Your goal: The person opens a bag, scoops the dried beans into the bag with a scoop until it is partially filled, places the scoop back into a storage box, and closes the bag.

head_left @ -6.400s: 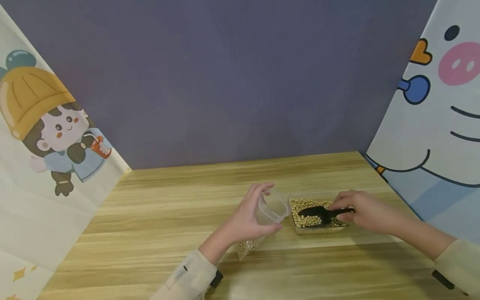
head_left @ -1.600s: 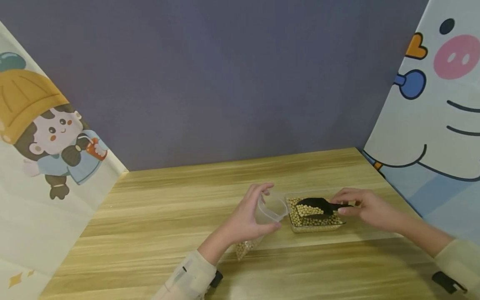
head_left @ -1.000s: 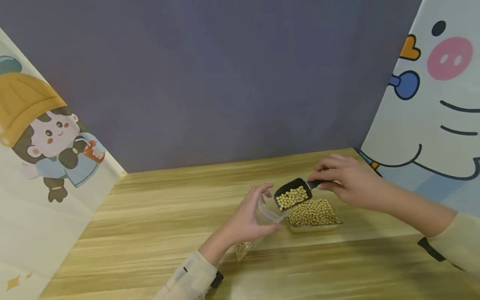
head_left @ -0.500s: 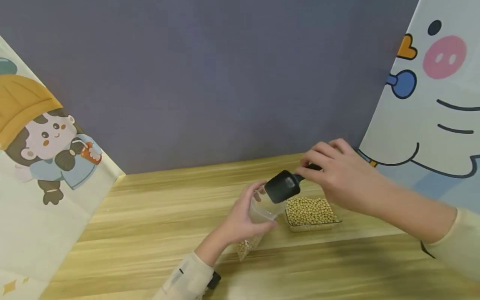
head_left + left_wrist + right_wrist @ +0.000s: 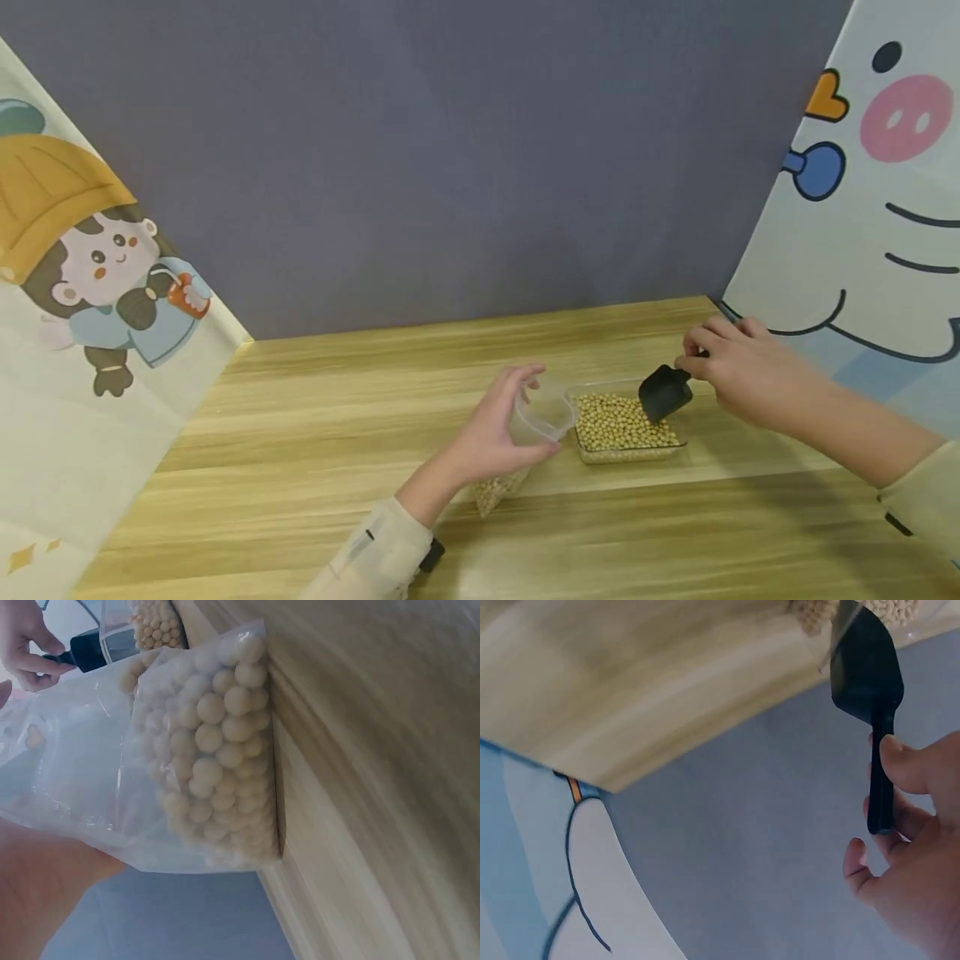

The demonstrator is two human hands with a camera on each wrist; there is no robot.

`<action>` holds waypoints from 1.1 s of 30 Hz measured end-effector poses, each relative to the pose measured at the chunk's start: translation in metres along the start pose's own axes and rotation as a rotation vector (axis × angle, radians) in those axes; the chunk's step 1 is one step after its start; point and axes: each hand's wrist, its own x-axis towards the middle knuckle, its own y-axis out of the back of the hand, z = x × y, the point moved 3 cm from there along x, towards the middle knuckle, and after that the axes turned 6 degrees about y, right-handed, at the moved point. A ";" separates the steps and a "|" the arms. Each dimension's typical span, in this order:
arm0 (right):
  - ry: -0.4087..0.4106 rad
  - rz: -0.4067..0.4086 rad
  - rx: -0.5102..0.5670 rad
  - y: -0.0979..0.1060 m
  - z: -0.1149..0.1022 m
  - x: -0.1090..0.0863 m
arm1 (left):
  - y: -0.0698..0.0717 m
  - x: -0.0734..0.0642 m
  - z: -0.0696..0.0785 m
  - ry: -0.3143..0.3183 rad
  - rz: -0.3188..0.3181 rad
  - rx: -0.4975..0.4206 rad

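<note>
A person's right hand pinches the handle of a black scoop between thumb and fingers, its blade at the right end of a clear box of beans. A strip of table separates the box from the dark wall along the far edge; the table's right edge passes behind the right wrist in the head view. Leftward, a broad sweep of wood runs to the left panel. The scoop's long axis slants, handle up and right, blade pointing down and left; whether its tip touches the beans cannot be told. Just left of the box, the left hand, thumb and fingers set wide, holds open the mouth of a clear bag, which stands on the table with beans in its bottom.
</note>
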 end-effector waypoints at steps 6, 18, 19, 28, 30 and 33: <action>-0.097 -0.014 0.151 -0.017 0.000 -0.003 | -0.008 0.003 -0.001 0.013 -0.021 0.047; -0.214 -0.064 0.545 -0.056 -0.010 -0.008 | -0.006 0.002 -0.003 0.028 -0.007 0.030; -0.222 -0.073 0.575 -0.057 -0.012 -0.007 | -0.006 0.001 -0.003 0.033 -0.006 0.023; -0.233 -0.069 0.679 -0.064 -0.027 0.004 | -0.004 0.000 -0.002 0.034 -0.009 -0.012; -0.231 -0.067 0.684 -0.064 -0.029 0.007 | -0.003 0.001 -0.001 0.035 -0.007 -0.008; -0.240 -0.065 0.684 -0.064 -0.032 0.009 | -0.003 0.000 -0.001 0.034 -0.003 -0.008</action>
